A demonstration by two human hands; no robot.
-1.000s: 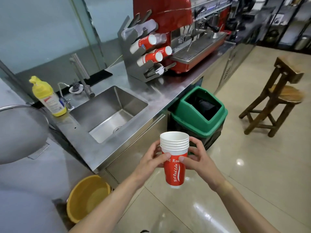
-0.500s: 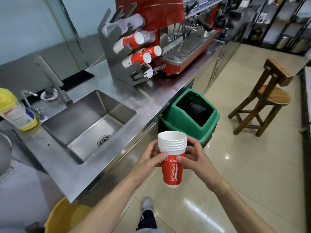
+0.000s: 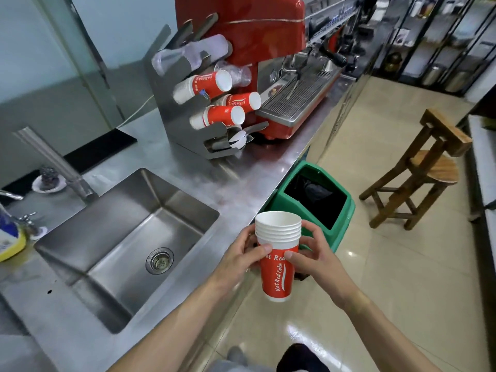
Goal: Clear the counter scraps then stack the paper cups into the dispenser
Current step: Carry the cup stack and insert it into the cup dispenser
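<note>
A nested stack of several red and white paper cups (image 3: 277, 261) stands upright in front of me, just off the counter's front edge. My left hand (image 3: 241, 257) grips its left side and my right hand (image 3: 314, 257) grips its right side, thumbs on the red wall. Further back on the steel counter (image 3: 236, 183) stands the metal cup dispenser (image 3: 185, 124). Its slanted slots hold red paper cups (image 3: 214, 84) and clear plastic cups (image 3: 193, 55), mouths pointing up to the left.
A steel sink (image 3: 128, 237) with a tap (image 3: 53, 162) lies left of my hands. A green bin (image 3: 314, 200) stands open on the floor below the counter edge. A red espresso machine (image 3: 268, 49) is behind the dispenser, a wooden stool (image 3: 424, 170) at right.
I have stepped along the counter toward the dispenser, which now looks closer and larger. Both hands still hold the cup stack the same way.
</note>
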